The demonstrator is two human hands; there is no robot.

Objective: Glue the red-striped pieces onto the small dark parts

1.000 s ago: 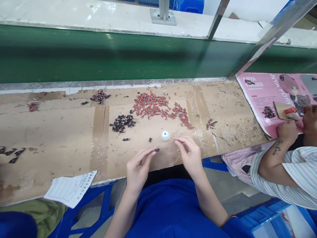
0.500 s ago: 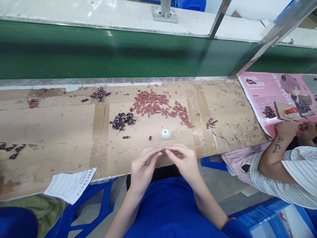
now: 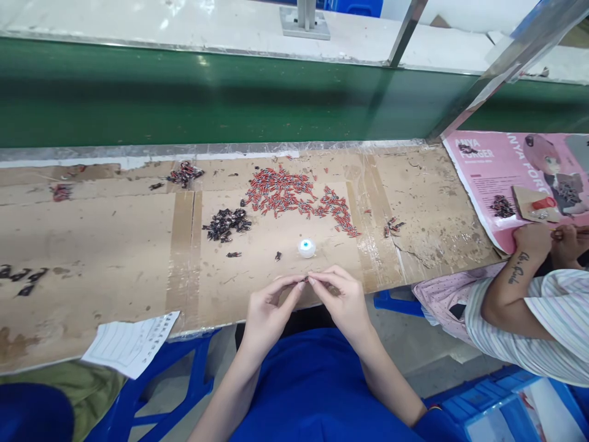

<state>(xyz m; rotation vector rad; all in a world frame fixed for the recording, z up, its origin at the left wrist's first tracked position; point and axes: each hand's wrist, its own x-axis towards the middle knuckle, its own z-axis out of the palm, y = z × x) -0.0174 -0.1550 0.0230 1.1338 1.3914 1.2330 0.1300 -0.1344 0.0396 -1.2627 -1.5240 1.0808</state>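
Observation:
Thumb and fingers of my left hand [image 3: 271, 307] and my right hand [image 3: 343, 301] meet over the front edge of the cardboard-covered table [image 3: 257, 276], both pinching one small dark part [image 3: 305, 279]. Its details are too small to make out. Just beyond my fingertips stands a small round white container [image 3: 306, 247] with a blue spot in it. A single dark piece [image 3: 278, 256] and another [image 3: 234, 254] lie to its left. Behind them are a pile of black pieces [image 3: 226, 224] and a wide spread of small red parts [image 3: 280, 187].
A paper sheet [image 3: 131, 344] overhangs the front edge at left. Small clusters of parts [image 3: 184, 174] lie further back. At right, a person's hands [image 3: 534, 239] work over a pink poster [image 3: 478, 178]. A green panel [image 3: 207, 98] runs behind the table.
My left hand has shifted slightly to the right and its fingers are posed a little differently around the small part. The small part shows less between my fingertips.

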